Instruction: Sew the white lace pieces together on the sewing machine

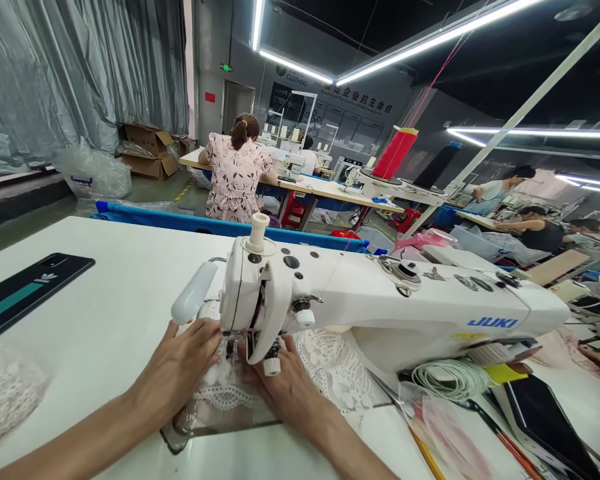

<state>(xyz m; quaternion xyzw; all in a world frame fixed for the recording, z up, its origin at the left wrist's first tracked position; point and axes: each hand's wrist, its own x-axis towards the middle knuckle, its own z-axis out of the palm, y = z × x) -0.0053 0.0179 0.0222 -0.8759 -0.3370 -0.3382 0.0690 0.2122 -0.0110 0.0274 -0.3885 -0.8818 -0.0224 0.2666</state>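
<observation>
A white sewing machine (340, 287) stands before me, its needle and presser foot (231, 348) over white lace fabric (225, 396). My left hand (183, 357) lies on the lace left of the presser foot, fingers stretched out and slightly apart. On the other side, my right hand (285, 377) rests flat on the lace, close to the needle; the machine's head and thread lever hide part of its fingers. More patterned lace (330, 363) spreads under the machine arm. Some of the fabric at the needle is hidden by the machine head.
A phone (35, 290) and a lace bundle (10, 390) lie on the left tabletop. Right of the machine are scissors (387, 387), coiled pale cord (450, 380) and a dark-screened device (547, 420). A person (237, 170) sits at another table ahead; a red thread cone (396, 153) stands above.
</observation>
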